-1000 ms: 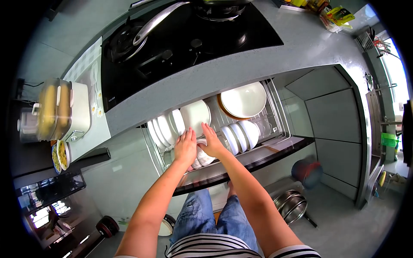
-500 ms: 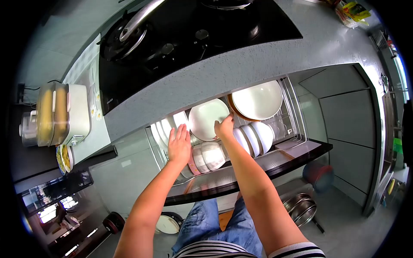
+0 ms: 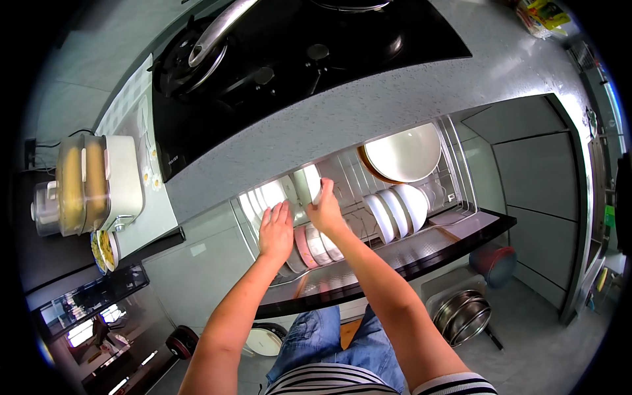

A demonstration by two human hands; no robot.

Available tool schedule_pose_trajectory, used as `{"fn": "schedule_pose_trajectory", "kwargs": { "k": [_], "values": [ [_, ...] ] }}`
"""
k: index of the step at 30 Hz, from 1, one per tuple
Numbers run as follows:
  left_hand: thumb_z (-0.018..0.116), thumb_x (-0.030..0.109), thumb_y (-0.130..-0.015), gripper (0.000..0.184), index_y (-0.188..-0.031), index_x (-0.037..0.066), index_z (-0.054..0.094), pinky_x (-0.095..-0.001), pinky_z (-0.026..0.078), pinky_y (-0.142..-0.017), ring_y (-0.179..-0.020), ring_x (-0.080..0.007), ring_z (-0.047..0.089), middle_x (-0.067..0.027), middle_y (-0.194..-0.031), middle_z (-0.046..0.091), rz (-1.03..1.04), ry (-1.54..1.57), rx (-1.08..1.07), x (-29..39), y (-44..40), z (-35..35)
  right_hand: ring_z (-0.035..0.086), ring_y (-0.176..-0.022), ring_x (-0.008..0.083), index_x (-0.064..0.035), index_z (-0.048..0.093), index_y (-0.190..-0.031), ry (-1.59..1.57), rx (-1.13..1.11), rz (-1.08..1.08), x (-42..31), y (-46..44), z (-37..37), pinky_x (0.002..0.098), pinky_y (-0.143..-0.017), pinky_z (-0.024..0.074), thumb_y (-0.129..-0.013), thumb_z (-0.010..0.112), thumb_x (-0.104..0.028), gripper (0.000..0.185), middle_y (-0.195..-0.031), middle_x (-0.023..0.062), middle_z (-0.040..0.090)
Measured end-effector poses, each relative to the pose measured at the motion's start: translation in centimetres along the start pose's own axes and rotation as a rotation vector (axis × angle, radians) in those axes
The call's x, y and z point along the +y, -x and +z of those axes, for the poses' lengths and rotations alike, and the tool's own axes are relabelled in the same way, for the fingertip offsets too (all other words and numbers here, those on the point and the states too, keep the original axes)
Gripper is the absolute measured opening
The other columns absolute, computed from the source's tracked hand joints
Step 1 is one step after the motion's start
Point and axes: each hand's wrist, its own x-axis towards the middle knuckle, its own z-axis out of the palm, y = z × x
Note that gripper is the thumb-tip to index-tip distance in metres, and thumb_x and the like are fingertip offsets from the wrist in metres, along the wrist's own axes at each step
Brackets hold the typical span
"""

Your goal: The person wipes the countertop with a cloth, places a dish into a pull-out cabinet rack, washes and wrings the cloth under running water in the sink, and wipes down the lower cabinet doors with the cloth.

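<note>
A white bowl [image 3: 309,184], tipped on edge so that its side shows, is at eleven o'clock from the right hand [image 3: 326,210] and one o'clock from the left hand [image 3: 276,230]. The right hand pinches its near side between thumb and fingers; whether the bowl also rests on the wires below cannot be told. The left hand is flat, fingers extended and slightly spread, its tips close to the white plates [image 3: 257,199] at eleven o'clock; contact there is unclear.

The pull-out drawer [image 3: 428,263] holds a wire rack [image 3: 459,170]. In it, the plates stand on edge, a row of small bowls [image 3: 319,245], one pink, leans at six o'clock from the right hand, three white bowls [image 3: 398,212] tilt at three o'clock, and a large white bowl [image 3: 403,155] sits at two o'clock, with a brown rim showing behind it.

Between nine and ten o'clock from the left hand, a clear container [image 3: 72,184] with yellowish contents stands on the counter [image 3: 135,224] beside a white appliance [image 3: 125,181].
</note>
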Motion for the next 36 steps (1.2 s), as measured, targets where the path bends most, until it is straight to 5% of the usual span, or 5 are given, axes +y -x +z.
{"fn": "schedule_pose_trajectory", "kwargs": {
  "k": [3,6,12,21,36],
  "values": [
    [0.069,0.015,-0.074,0.051,-0.121,-0.001,0.057,-0.041,0.03,-0.111,-0.13,-0.0239,0.042,-0.0112,-0.135,0.05,0.019,0.009,0.013,-0.5,0.1,0.0,0.057,-0.097,0.0507,-0.0043,0.029,-0.129,0.085,-0.039,-0.122,-1.6,0.8,1.3,0.051,-0.082,0.0473,-0.074,0.065,-0.005,0.065,-0.113,0.0311,0.056],
    [0.052,0.01,-0.083,0.035,-0.114,-0.002,0.061,-0.0402,0.031,-0.111,-0.128,-0.0228,0.045,-0.0111,-0.131,0.053,-0.005,0.111,0.036,-0.6,0.2,-0.3,0.057,-0.096,0.0516,-0.0015,0.029,-0.132,0.088,-0.093,-0.088,-2.7,1.4,3.0,0.051,-0.083,0.0476,-0.076,0.065,-0.008,0.067,-0.114,0.0311,0.055],
    [0.065,0.011,-0.075,0.039,-0.112,-0.001,0.061,-0.0418,0.031,-0.111,-0.128,-0.0252,0.044,-0.0128,-0.128,0.054,0.03,0.067,0.097,-1.3,0.4,-0.6,0.055,-0.103,0.0483,0.0087,0.033,-0.125,0.126,-0.12,-0.052,-1.7,1.7,3.4,0.0496,-0.082,0.0484,-0.077,0.071,-0.014,0.066,-0.12,0.034,0.049],
    [0.068,0.011,-0.073,0.036,-0.107,0.0,0.063,-0.0434,0.027,-0.113,-0.129,-0.0259,0.044,-0.0135,-0.128,0.054,0.06,0.115,-0.007,-2.2,0.7,-1.4,0.054,-0.092,0.0462,0.004,0.038,-0.108,0.136,0.006,-0.111,-2.0,3.6,3.1,0.0479,-0.076,0.0489,-0.074,0.077,-0.017,0.055,-0.106,0.0256,0.046],
    [0.065,0.01,-0.076,0.019,-0.095,0.004,0.068,-0.0446,0.033,-0.11,-0.127,-0.0276,0.048,-0.0143,-0.127,0.057,0.093,0.167,0.116,-3.2,1.8,-1.8,0.058,-0.107,0.0384,-0.0008,0.035,-0.132,0.429,-0.227,0.108,-2.8,2.4,3.2,0.0448,-0.083,0.0505,-0.074,0.077,-0.034,0.078,-0.122,0.0203,0.051]
  ]
}}
